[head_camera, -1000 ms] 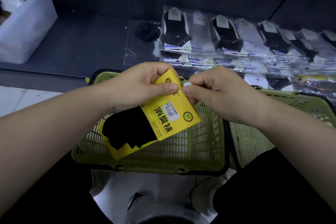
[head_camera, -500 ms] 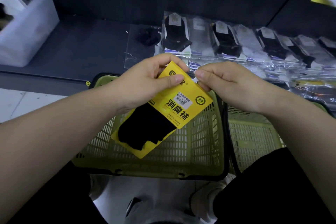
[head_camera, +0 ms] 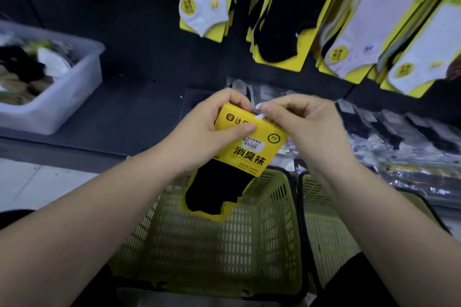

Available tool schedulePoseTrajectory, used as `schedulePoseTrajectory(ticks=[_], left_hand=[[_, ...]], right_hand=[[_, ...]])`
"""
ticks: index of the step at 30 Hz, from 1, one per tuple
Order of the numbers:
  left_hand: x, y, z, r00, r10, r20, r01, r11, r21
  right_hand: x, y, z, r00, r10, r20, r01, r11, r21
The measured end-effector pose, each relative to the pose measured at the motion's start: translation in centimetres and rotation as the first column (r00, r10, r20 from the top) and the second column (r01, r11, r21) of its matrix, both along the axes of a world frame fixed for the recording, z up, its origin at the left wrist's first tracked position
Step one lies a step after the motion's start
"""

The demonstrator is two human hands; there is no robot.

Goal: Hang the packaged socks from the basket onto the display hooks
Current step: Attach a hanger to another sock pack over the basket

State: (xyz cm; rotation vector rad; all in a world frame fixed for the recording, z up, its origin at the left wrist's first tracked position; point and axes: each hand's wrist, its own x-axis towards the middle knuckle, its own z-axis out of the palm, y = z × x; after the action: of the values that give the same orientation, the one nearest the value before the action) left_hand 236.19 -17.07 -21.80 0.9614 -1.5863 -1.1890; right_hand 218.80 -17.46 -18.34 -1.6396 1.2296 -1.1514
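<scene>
Two hands meet at the top of one yellow sock package, held tilted in the air above the green basket. The left hand grips the package's upper part, thumb pressed across the front. The right hand pinches a small white piece at the top edge, possibly a hanger tab, though it is too blurred to tell. Hanging sock packs fill the display above. A translucent bin sits on the dark shelf to the left, and a second basket stands just beside the first.
</scene>
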Motion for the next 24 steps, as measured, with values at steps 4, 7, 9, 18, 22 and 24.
schedulePoseTrajectory(ticks=[4,7,9,18,22,24], left_hand=[[1.5,-1.6,3.3,0.991,0.131,-0.033,-0.134,0.985,-0.112],[2.5,-3.2,5.4,0.981,0.185,-0.065,-0.193,0.970,-0.147],[3.1,-4.6,7.0,0.976,0.198,-0.084,-0.210,0.963,-0.166],[5.9,-14.0,14.0,0.931,0.352,-0.101,-0.366,0.884,-0.292],[6.6,-17.6,15.4,0.913,0.399,-0.082,-0.402,0.849,-0.344],[6.8,-19.3,15.7,0.902,0.422,-0.092,-0.426,0.834,-0.350]], right_hand=[[1.9,-1.7,3.3,0.997,0.079,0.017,-0.078,0.996,-0.054],[3.4,-3.3,5.2,0.995,0.087,0.043,-0.083,0.992,-0.092],[4.6,-4.8,6.7,0.998,0.043,0.054,-0.035,0.990,-0.137],[9.3,-15.8,16.0,0.972,-0.167,0.167,0.220,0.900,-0.376],[11.2,-20.7,18.3,0.954,-0.270,0.133,0.301,0.843,-0.445],[11.9,-22.2,18.7,0.950,-0.292,0.113,0.310,0.835,-0.455]])
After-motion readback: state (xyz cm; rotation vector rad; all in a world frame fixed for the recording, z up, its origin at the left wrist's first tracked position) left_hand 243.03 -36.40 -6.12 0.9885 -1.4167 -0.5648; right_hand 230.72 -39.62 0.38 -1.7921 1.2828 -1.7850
